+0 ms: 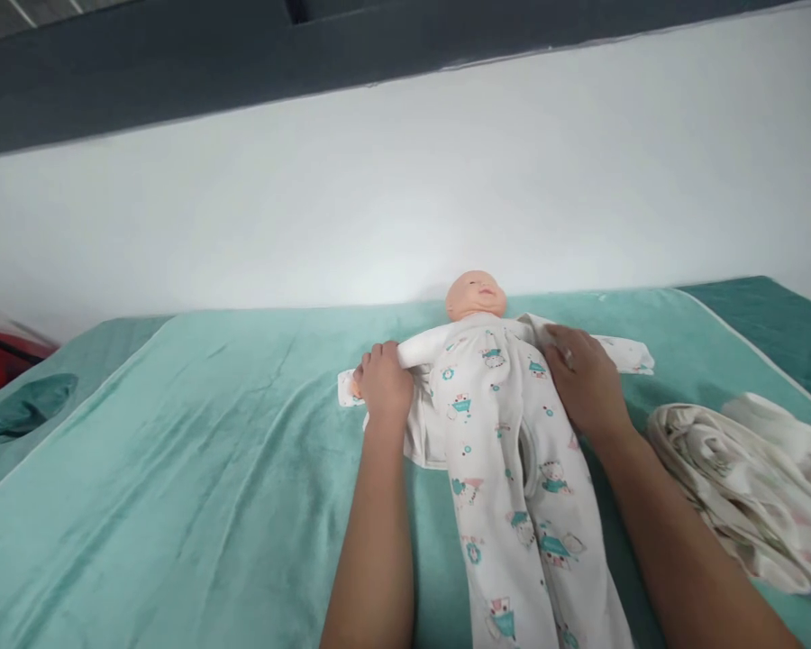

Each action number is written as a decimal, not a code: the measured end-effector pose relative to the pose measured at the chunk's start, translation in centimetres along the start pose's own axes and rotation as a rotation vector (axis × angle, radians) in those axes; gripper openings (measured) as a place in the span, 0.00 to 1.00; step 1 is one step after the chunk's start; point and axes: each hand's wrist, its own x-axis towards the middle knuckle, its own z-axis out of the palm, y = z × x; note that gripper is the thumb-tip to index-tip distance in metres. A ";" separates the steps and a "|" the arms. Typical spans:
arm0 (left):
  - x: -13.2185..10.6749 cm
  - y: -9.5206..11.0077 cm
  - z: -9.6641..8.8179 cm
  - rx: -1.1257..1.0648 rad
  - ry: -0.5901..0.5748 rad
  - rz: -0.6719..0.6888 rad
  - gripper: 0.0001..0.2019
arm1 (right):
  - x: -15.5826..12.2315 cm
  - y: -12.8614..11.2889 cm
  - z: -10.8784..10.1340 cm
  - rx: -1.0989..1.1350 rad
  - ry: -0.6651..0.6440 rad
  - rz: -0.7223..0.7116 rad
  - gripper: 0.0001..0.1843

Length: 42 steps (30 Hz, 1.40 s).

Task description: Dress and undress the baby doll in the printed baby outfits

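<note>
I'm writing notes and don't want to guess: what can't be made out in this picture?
All in the head view:
Pants: lower ends, cut off by the bottom edge.
Doll: legs, hidden by the pants.
Left hand: its grip, hidden by its own back.
Heap of cloth: its right part, cut off by the right edge.
Red thing: unclear what, cut off by the left edge.

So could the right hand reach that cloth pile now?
Probably yes: the cloth pile lies beside the right forearm, nothing blocking it, though the right hand is at the printed clothing.
</note>
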 end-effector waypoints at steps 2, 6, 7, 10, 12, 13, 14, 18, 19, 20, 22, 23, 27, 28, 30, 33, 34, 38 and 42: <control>0.0 0.1 0.1 0.007 0.007 0.034 0.22 | -0.9 1.6 0.7 -0.085 0.015 0.048 0.22; -0.2 0.7 -0.2 -0.026 -0.023 0.084 0.25 | -0.7 2.0 1.4 -0.203 -0.022 0.055 0.23; -0.4 1.0 -0.4 -0.046 -0.038 0.098 0.27 | -0.5 1.9 1.5 -0.212 -0.023 0.056 0.23; -0.9 2.3 -1.3 -0.165 -0.040 0.193 0.29 | 0.0 1.7 1.5 -0.219 -0.013 0.058 0.23; -1.5 3.4 -2.0 -0.327 0.007 0.296 0.28 | 0.2 2.0 1.6 -0.221 -0.003 0.056 0.22; -1.9 4.0 -2.4 -0.427 0.035 0.338 0.26 | 0.4 2.2 1.7 -0.218 0.004 0.054 0.22; -2.3 4.6 -2.8 -0.530 0.054 0.373 0.24 | 0.5 2.6 1.8 -0.211 0.021 0.055 0.22; -4.3 7.1 -4.0 -0.779 -0.028 0.538 0.16 | 1.1 4.1 2.2 -0.153 0.174 0.149 0.23; -4.6 7.6 -4.1 -0.772 -0.055 0.598 0.15 | 1.2 4.4 2.2 -0.136 0.197 0.179 0.23; -4.9 8.1 -4.2 -0.739 -0.066 0.651 0.15 | 1.3 4.7 2.3 -0.121 0.205 0.202 0.23; -5.0 9.2 -4.3 -0.638 -0.058 0.715 0.15 | 1.4 4.9 2.3 -0.102 0.185 0.226 0.23; -4.8 9.8 -4.3 -0.581 -0.055 0.729 0.14 | 1.4 5.0 2.3 -0.098 0.172 0.234 0.23; -3.0 13.3 -4.3 -0.262 -0.160 0.800 0.14 | 1.5 4.9 2.4 -0.083 0.146 0.265 0.22; -2.4 14.4 -4.2 -0.150 -0.204 0.814 0.14 | 1.5 5.0 2.5 -0.079 0.145 0.270 0.22; -1.5 16.8 -3.7 0.065 -0.303 0.820 0.14 | 1.5 5.1 2.5 -0.067 0.146 0.276 0.21; -0.5 19.8 -2.6 0.267 -0.423 0.813 0.13 | 1.4 5.3 2.5 -0.052 0.138 0.259 0.20; -0.2 20.5 -2.1 0.293 -0.441 0.814 0.14 | 1.4 5.4 2.5 -0.050 0.131 0.255 0.19; 0.1 21.9 -0.5 0.309 -0.422 0.786 0.15 | 1.6 5.5 2.5 -0.045 0.114 0.258 0.18; -1.1 21.9 0.0 0.313 -0.221 0.675 0.17 | 1.8 5.4 2.5 -0.019 0.130 0.271 0.17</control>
